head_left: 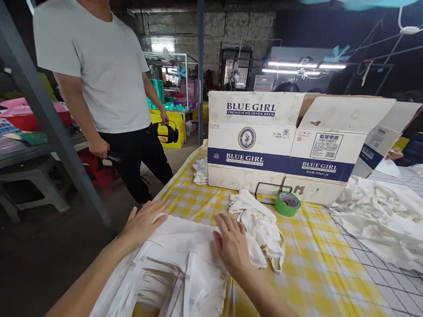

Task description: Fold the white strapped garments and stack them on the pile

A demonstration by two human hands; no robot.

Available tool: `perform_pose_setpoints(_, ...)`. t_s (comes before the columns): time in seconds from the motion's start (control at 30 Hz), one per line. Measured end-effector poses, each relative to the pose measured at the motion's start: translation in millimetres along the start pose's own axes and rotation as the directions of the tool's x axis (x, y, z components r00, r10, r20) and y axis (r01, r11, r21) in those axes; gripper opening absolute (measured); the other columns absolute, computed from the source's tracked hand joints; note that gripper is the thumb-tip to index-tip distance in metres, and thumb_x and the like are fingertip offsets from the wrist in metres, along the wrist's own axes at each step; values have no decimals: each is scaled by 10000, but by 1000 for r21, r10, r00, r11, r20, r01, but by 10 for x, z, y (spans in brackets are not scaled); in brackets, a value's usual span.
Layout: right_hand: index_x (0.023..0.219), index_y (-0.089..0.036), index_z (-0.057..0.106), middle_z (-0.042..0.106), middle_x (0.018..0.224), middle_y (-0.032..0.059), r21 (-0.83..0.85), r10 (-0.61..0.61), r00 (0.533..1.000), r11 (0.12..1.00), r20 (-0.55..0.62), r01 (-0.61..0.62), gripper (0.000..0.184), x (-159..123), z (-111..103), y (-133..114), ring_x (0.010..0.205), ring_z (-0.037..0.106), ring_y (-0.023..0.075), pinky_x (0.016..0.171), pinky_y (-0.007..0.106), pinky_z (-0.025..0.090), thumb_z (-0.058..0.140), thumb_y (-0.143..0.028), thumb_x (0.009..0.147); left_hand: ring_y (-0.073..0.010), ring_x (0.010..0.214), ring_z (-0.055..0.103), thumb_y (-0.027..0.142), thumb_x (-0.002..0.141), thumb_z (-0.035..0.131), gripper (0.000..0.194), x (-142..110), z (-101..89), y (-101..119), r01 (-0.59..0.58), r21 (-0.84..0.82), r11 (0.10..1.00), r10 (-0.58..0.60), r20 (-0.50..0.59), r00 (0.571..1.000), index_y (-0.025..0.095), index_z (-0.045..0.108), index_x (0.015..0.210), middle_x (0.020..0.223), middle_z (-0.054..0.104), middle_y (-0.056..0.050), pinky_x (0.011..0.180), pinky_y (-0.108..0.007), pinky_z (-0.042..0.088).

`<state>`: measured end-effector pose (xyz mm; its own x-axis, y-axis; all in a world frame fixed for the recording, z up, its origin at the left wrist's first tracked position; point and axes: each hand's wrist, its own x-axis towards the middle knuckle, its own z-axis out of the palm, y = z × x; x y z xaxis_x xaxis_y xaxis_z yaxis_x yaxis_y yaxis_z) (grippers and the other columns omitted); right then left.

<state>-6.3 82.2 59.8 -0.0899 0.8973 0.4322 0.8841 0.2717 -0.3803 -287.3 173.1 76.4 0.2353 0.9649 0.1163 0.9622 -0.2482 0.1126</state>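
A stack of white strappy garments (182,242) lies in front of me on the yellow checked tablecloth (297,279), its thin straps trailing toward me. My left hand (143,222) rests on the far left corner of the stack, fingers stretched out. Across from it, my right hand (233,239) lies on the right side with its fingers spread. Neither hand is closed around the cloth. Just beyond my right hand is a loose heap of white garments (255,222), with one strap looping over the tablecloth.
A cardboard beer box (250,138) with raised flaps stands behind the heap. Green tape (287,205) lies before it. White fabric (402,221) is piled at right. A person in a white shirt (105,66) stands left, beside a metal post (46,84).
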Motion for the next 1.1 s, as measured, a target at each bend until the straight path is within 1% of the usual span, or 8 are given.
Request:
perform_pose_setpoints(0.1, 1264, -302, 451, 440, 1352, 17, 102, -189, 968, 979, 163, 174, 360, -96, -16, -14, 1244, 345, 198, 1014, 394, 221, 339, -319, 923, -262, 1368, 82, 586, 859, 227, 599, 39, 139, -23, -20, -131, 991, 55, 271, 961, 287, 303, 1372, 1479, 189, -30, 1058, -529, -13)
perform_pose_setpoints(0.27, 1315, -332, 389, 400, 1386, 13, 147, -126, 949, 985, 288, 86, 395, -188, 67, 121, 1287, 287, 215, 1017, 469, 206, 282, -371, 936, -249, 1372, -5, 629, 836, 205, 672, 211, 294, -113, -42, -174, 984, 111, 405, 907, 258, 234, 1396, 1489, 87, -27, 1050, -515, -83)
perform_pose_setpoints(0.4, 1323, -293, 380, 402, 1381, 34, 157, -128, 968, 983, 216, 95, 411, -147, 38, 310, 1268, 316, 209, 1015, 415, 233, 322, -376, 925, -262, 1367, -35, 653, 814, 233, 733, 250, 221, -138, -56, -154, 987, 123, 475, 871, 227, 185, 1408, 1487, 54, -44, 1052, -529, -63)
perform_pose_setpoints(0.53, 1181, -182, 506, 545, 1169, 105, 0, 210, 977, 978, -45, -210, 332, -125, -142, 678, 1082, 467, 230, 886, 360, 346, 381, -294, 894, -263, 1368, 34, 597, 838, 252, 697, 186, 73, -19, -2, -129, 992, 57, 420, 906, 201, 200, 1410, 1482, 128, -53, 1072, -519, -12)
perform_pose_setpoints(0.63, 1030, -181, 563, 566, 1053, 105, -115, 241, 963, 960, -117, -255, 259, -220, -237, 871, 1004, 484, 254, 828, 367, 351, 483, -339, 841, -277, 1363, 98, 466, 849, 346, 643, 18, -68, 381, 26, -75, 997, -15, 138, 990, 145, 251, 1397, 1468, 200, -97, 1075, -526, 33)
perform_pose_setpoints(0.73, 841, -201, 606, 600, 948, 63, -97, 135, 990, 987, 43, -130, 136, -332, -262, 931, 942, 504, 241, 820, 351, 338, 621, -275, 728, -253, 1356, 151, 365, 832, 415, 629, -338, -225, 1038, -146, -231, 962, 136, -56, 989, 125, 258, 1392, 1451, 261, -111, 1092, -468, 120)
perform_pose_setpoints(0.87, 818, -188, 614, 626, 795, 29, -21, 196, 979, 981, 53, -195, 123, -353, -481, 979, 794, 547, 181, 745, 286, 363, 493, -197, 802, -222, 1300, 311, 365, 830, 474, 603, -924, -298, 1851, -324, -629, 707, 400, -23, 916, 286, 258, 1387, 1427, 332, -34, 1067, -372, 267)
perform_pose_setpoints(1.1, 1065, -183, 541, 485, 560, -39, 453, 273, 957, 868, -95, -203, 280, -451, -1461, 491, 482, 417, 114, 460, 204, 303, 387, -255, 843, -258, 1162, 439, 236, 703, 610, 588, -1281, 174, 2764, -273, -823, 497, 318, -120, 940, 277, 408, 1253, 1281, 469, -67, 984, -401, 354)
